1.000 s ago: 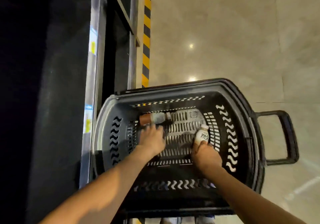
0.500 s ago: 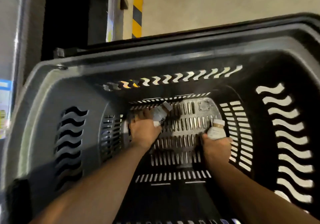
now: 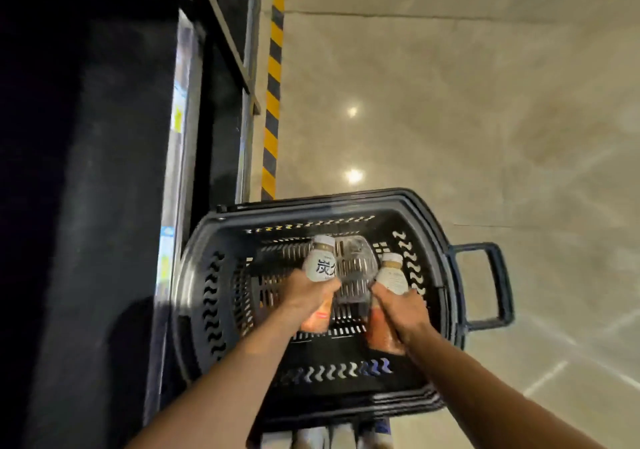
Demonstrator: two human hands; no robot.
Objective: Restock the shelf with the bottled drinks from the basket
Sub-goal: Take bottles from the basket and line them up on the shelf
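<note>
The floor is pale polished stone, glossy enough to carry two bright ceiling-light reflections just beyond the basket. A yellow-and-black hazard stripe runs along its left margin, at the foot of the dark shelf unit that fills the whole left side. Along the shelf's front edge runs a pale price strip with small blue and yellow tags; what sits behind it is too dark to tell.

The dark plastic basket stands on the floor just beside the shelf, its left rim close against the unit. Its walls are cut with wavy slots and its bottom is slotted. A looped handle juts from its right side over bare floor. To the right and ahead the stone lies wide open.

Both arms reach down into the basket. The left hand is wrapped around the middle of the left bottle, which has a white label with dark characters, a pale cap and an orange lower part. The right hand is clamped round the right bottle, of the same kind. Both bottles tilt away from the person, caps pointing toward the far wall of the basket, and sit near each other but apart, over the slotted bottom.
</note>
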